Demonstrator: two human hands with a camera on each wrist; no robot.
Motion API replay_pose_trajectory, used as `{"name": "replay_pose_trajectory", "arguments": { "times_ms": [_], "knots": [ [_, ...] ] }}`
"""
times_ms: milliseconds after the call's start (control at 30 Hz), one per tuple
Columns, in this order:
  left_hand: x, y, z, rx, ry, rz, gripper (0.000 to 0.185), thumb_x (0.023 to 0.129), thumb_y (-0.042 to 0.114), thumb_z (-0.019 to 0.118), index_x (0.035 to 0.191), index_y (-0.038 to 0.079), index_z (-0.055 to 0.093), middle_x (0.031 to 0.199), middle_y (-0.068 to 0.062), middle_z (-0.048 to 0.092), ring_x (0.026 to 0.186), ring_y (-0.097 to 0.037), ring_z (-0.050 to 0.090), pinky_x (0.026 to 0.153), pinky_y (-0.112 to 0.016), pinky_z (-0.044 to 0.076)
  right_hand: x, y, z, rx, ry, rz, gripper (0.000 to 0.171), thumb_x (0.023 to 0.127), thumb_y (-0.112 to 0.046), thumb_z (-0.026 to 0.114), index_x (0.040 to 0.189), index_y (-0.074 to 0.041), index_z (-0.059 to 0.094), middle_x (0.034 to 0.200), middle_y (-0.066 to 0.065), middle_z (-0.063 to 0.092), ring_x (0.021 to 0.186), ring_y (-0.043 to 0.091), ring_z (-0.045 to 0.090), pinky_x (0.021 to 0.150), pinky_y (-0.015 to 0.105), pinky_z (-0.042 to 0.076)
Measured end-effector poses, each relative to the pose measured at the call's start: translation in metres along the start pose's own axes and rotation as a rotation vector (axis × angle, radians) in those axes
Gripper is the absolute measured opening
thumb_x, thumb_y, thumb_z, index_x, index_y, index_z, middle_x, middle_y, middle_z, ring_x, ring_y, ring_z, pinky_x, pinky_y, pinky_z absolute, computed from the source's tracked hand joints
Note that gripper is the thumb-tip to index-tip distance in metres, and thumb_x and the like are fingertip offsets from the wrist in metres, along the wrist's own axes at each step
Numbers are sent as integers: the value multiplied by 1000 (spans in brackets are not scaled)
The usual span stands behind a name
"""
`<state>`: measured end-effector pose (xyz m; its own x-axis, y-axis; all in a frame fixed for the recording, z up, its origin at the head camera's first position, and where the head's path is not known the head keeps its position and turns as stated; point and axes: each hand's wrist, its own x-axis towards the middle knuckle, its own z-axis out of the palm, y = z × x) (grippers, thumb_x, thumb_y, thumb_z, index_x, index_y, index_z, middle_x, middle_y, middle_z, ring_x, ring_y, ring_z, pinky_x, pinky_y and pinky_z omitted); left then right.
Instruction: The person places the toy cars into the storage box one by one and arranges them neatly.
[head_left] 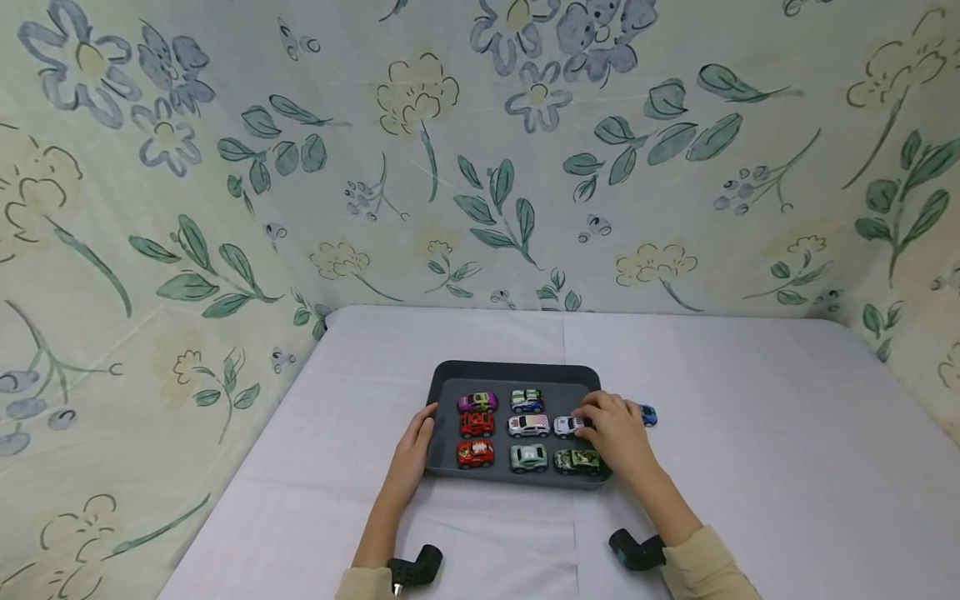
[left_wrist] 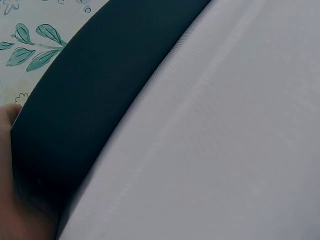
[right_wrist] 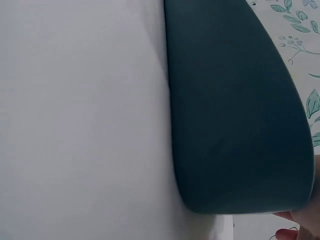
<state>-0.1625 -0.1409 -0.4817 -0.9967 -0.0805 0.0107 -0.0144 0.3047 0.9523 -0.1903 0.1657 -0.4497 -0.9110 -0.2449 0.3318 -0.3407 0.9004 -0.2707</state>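
A dark grey tray (head_left: 517,372) lies on the white table and holds several toy cars in rows. My left hand (head_left: 411,450) grips the tray's left rim, thumb on top; in the left wrist view the hand (left_wrist: 9,195) lies against the tray's outer wall (left_wrist: 100,85). My right hand (head_left: 617,432) reaches over the tray's right side, its fingers curled down on a white car (head_left: 566,427) in the middle row. A camouflage-green car (head_left: 577,461) sits just in front of that hand. The right wrist view shows only the tray's wall (right_wrist: 235,115) and fingertips (right_wrist: 296,229).
A blue car (head_left: 648,414) stands on the table just outside the tray's right rim, behind my right hand. Purple (head_left: 477,402), red (head_left: 477,424) and pale green (head_left: 528,457) cars fill other tray places. Flowered cloth walls (head_left: 480,167) enclose the table at the back and both sides.
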Motion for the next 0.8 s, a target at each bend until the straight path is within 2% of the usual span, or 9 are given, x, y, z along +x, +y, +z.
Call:
{"name": "replay_pose_trajectory", "arguments": {
  "times_ms": [267, 533, 600, 800],
  "knots": [
    [0, 0, 0, -5, -4, -7, 49, 95, 49, 34, 136, 24, 41, 146, -4, 34, 138, -27, 24, 112, -51, 20, 0, -4, -3, -84, -57, 4, 27, 72, -24, 75, 96, -13, 70, 112, 8, 59, 108, 28, 51, 93, 51, 35],
    [1, 1, -1, 0, -16, -8, 46, 96, 46, 34, 136, 24, 40, 147, -5, 33, 138, -27, 24, 112, -51, 19, -5, -6, -8, -84, -45, 2, 29, 73, -22, 74, 100, -12, 69, 114, 9, 60, 109, 29, 52, 92, 49, 35],
    [0, 5, -2, -8, -20, -12, 44, 97, 41, 34, 136, 22, 41, 147, -7, 33, 138, -29, 24, 112, -51, 19, -7, -6, -9, -66, -34, 3, 29, 74, -22, 74, 101, -12, 69, 114, 9, 60, 109, 29, 51, 92, 49, 35],
    [-12, 31, -4, -3, -23, -15, 41, 100, 27, 34, 137, 12, 40, 146, -13, 33, 137, -33, 24, 111, -53, 19, -12, 1, -11, -9, 22, -3, 29, 77, -21, 72, 104, -13, 68, 112, 7, 62, 109, 29, 52, 94, 52, 33]
  ]
}}
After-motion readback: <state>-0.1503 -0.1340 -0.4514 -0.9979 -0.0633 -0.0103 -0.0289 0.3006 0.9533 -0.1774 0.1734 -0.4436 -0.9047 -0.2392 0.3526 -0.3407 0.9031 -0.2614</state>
